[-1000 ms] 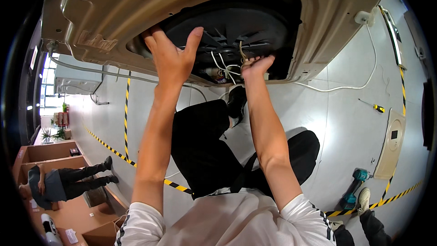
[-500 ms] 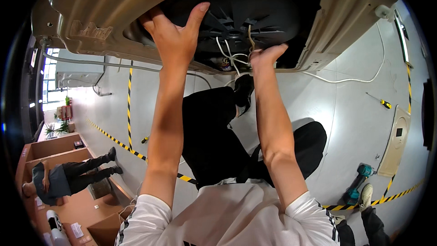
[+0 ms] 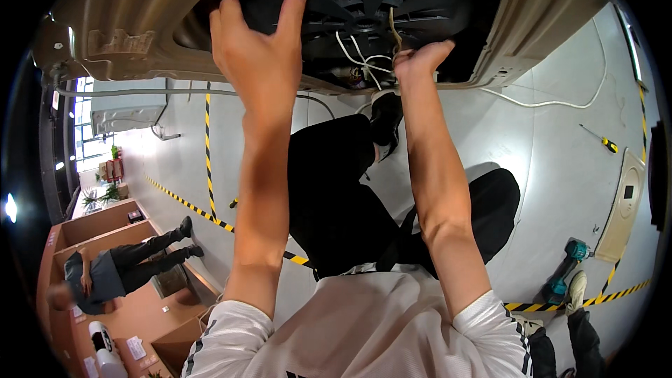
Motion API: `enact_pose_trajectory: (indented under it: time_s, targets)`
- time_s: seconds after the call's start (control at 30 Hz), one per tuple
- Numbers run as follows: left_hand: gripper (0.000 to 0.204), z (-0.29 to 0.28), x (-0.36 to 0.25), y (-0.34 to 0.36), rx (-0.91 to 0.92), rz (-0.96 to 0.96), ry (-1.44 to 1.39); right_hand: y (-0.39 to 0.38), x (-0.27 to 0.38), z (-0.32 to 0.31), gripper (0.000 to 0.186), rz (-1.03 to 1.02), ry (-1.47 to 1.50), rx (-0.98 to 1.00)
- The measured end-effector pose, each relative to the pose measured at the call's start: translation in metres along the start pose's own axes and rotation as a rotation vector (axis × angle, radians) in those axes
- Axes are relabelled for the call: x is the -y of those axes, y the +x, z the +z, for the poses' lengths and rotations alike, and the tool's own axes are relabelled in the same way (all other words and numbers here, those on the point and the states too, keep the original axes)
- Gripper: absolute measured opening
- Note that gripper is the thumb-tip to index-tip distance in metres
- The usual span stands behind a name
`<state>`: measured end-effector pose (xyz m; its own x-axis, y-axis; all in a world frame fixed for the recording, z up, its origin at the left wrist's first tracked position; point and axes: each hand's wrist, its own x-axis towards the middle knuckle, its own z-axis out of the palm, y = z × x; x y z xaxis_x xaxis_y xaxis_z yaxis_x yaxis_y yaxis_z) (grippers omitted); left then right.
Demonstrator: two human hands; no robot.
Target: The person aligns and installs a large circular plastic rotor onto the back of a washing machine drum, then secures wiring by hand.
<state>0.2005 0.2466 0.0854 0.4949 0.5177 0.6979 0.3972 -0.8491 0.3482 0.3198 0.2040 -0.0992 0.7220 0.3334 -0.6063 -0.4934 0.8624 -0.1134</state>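
Observation:
A tan metal appliance housing (image 3: 140,10) hangs over the top of the view, with a large opening in it. Inside sits a black round tub base (image 3: 329,10) with ribs spreading from its hub. My left hand (image 3: 255,49) reaches up against the tub base's left side, thumb and fingers spread apart. Under the right lower edge, my right hand (image 3: 420,59) lies with one digit stretched out to the right; its other fingers are mostly hidden. A tan strip (image 3: 395,28) hangs beside that hand, and thin white wires (image 3: 361,61) loop between both hands.
On the floor at right lie a yellow-handled screwdriver (image 3: 609,145), a beige panel (image 3: 619,203) and a teal power drill (image 3: 565,273). Somebody's shoe (image 3: 577,290) is near the drill. Another person (image 3: 101,280) is at left. A grey hose (image 3: 154,91) and white cable (image 3: 546,103) trail from the housing.
The view has shifted, so the housing sits higher in the picture. My left hand is slightly farther left of the hub. Both hands stay at the tub base.

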Motion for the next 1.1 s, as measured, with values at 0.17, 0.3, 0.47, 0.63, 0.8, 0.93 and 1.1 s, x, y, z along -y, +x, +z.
enact_pose_trajectory:
  time_s: [0.17,0.3,0.47,0.63,0.8,0.93,1.1]
  targets:
    - [0.082,0.006,0.007,-0.009,0.051,0.172,0.12,-0.021,-0.006,-0.009,0.064,-0.087,-0.08,0.044]
    - [0.085,0.023,0.028,-0.007,0.021,0.315,0.148,-0.02,-0.015,-0.01,0.067,-0.19,-0.2,0.083]
    - [0.085,0.033,0.037,-0.001,-0.078,0.43,0.117,-0.013,-0.006,-0.013,0.082,-0.153,-0.399,0.138]
    - [0.084,0.029,0.03,0.0,-0.01,0.395,0.162,-0.012,0.006,-0.018,0.093,0.075,-0.422,0.294]
    - [0.098,0.024,0.036,0.009,0.116,0.333,0.185,-0.014,-0.001,-0.019,0.101,0.064,-0.356,0.318]
    - [0.101,0.029,0.045,0.009,0.093,0.345,0.162,-0.012,0.003,-0.019,0.098,0.088,-0.458,0.272]
    - [0.109,0.023,0.041,0.006,0.116,0.327,0.181,-0.004,0.011,-0.016,0.083,0.028,-0.57,0.32]
